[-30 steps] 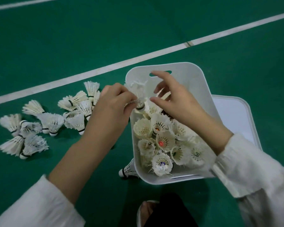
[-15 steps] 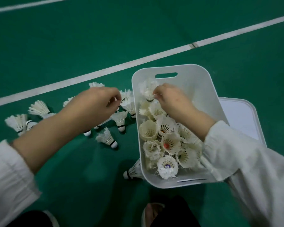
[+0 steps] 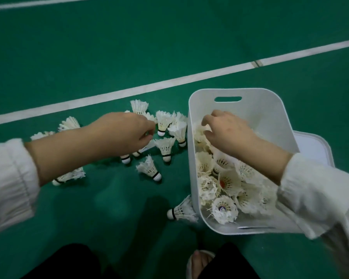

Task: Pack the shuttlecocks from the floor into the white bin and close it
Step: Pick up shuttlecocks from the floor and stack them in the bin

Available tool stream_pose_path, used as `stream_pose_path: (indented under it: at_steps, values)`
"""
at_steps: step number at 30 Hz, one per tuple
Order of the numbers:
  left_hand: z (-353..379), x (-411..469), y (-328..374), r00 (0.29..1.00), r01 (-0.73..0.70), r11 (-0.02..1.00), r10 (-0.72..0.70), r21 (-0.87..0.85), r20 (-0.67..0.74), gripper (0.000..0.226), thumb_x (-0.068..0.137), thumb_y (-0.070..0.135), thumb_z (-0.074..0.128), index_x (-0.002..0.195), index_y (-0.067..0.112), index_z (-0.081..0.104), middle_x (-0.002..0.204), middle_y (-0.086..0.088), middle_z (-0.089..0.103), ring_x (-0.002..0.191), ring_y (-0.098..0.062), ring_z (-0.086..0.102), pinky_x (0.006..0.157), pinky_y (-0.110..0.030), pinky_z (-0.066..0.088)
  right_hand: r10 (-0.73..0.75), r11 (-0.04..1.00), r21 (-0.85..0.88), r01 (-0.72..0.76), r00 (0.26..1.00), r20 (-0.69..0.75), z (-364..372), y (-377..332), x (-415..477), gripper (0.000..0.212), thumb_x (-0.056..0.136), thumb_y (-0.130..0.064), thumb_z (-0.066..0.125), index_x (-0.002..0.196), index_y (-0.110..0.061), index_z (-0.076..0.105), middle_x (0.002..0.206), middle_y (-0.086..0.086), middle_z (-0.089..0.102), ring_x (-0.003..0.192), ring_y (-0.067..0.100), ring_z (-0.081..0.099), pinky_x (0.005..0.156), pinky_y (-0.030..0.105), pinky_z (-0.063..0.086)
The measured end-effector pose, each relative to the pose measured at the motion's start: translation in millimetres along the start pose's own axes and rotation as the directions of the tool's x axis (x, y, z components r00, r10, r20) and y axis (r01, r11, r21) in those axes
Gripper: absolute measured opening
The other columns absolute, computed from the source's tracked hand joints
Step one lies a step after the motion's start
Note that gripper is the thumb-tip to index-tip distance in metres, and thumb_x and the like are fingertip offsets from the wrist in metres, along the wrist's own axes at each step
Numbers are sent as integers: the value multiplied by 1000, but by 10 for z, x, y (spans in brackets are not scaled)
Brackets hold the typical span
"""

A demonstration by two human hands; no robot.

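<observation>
Since the previous glimpse, her left hand (image 3: pixel 125 133) had reached further over the loose shuttlecocks (image 3: pixel 165 146) on the green floor (image 3: pixel 89 57) at centre left, fingers curled down; whether it had pinched one yet, I could not tell. Low at centre, one stray shuttlecock (image 3: pixel 181 211) lay against the bin's near wall. Right of centre, the white bin (image 3: pixel 274 117) stood open, packed with cork-down shuttles, her right hand (image 3: pixel 228 133) inside, loosely curled, probably settling one. At far right, the lid (image 3: pixel 314 146) lay flat behind it, presumably waiting for closing.
</observation>
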State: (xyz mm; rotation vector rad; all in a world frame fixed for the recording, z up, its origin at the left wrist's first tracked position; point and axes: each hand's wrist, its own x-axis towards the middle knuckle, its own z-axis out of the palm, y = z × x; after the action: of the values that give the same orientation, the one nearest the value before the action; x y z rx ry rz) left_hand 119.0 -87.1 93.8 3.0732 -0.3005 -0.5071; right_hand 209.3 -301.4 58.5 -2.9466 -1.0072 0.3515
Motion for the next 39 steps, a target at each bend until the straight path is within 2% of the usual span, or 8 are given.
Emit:
stream_pose_path:
  at_steps: [4, 9, 17, 23, 27, 31, 35, 39]
  values:
    - [-102, -166, -145, 999, -24, 999, 23, 30, 29, 22, 96, 35, 34, 100, 26, 53, 95, 9, 57, 81, -12, 53, 64, -27, 43, -178, 984, -29, 177, 983, -42, -536, -291, -85, 30, 94, -22, 43, 120, -15, 55, 116, 8, 56, 108, 28, 53, 86, 39, 49]
    - [-3, -532, -486, 999, 46, 999, -46, 1, 10, 22, 95, 37, 34, 96, 27, 53, 93, 9, 57, 79, -13, 54, 65, -29, 45, -264, 964, -51, 262, 964, -21, -652, -802, 107, 29, 93, -19, 43, 120, -15, 54, 115, 9, 56, 109, 28, 52, 87, 41, 49]
    - [962, -1116, -1115, 918, 381, 881, -397, -282, 0, 17, 91, 30, 45, 93, 22, 60, 96, 2, 64, 81, -20, 57, 67, -31, 47, -264, 962, -20, 272, 948, 179, 291, -1446, 380, 29, 90, -14, 45, 118, -11, 53, 117, 10, 54, 109, 29, 52, 83, 38, 49]
    - [1693, -1387, -1386, 835, 531, 776, -548, -340, 54, 19, 89, 22, 46, 101, 19, 61, 105, -3, 63, 93, -25, 59, 76, -36, 50, -168, 983, -17, 184, 931, 323, 877, -1637, 452, 41, 91, -26, 52, 127, -12, 41, 127, 11, 46, 119, 30, 44, 92, 40, 42]
    - [1963, -1400, -1406, 832, 524, 781, -555, -339, 8, 14, 89, 22, 47, 99, 14, 54, 102, -7, 59, 92, -29, 57, 72, -39, 50, -128, 987, -47, 155, 925, 357, 1073, -1662, 489, 39, 92, -30, 51, 127, -13, 45, 127, 10, 49, 121, 29, 45, 94, 39, 42]
    - [2018, -1346, -1310, 853, 458, 831, -511, -315, -107, 18, 88, 12, 51, 104, 10, 45, 107, -10, 48, 90, -30, 52, 60, -36, 39, -120, 983, -89, 160, 929, 351, 1126, -1725, 456, 26, 91, -20, 49, 115, -11, 56, 118, 10, 57, 115, 28, 46, 90, 38, 45]
    - [2049, -1321, -1383, 901, 335, 934, -355, -120, -249, 49, 65, -5, 70, 109, 10, 53, 112, -11, 53, 85, -28, 55, 51, -33, 44, -135, 990, 80, 121, 968, 213, 989, -1929, 362, 19, 90, -19, 50, 106, -12, 58, 110, 7, 62, 109, 26, 48, 77, 34, 42]
    - [2065, -1319, -1485, 932, 311, 950, -302, 11, -201, 42, 53, -10, 71, 91, 4, 61, 100, -16, 59, 83, -31, 54, 52, -32, 43, -141, 958, 264, 110, 985, 102, 865, -2188, 266, 15, 89, -20, 52, 101, -15, 60, 104, 1, 64, 102, 23, 51, 74, 34, 43]
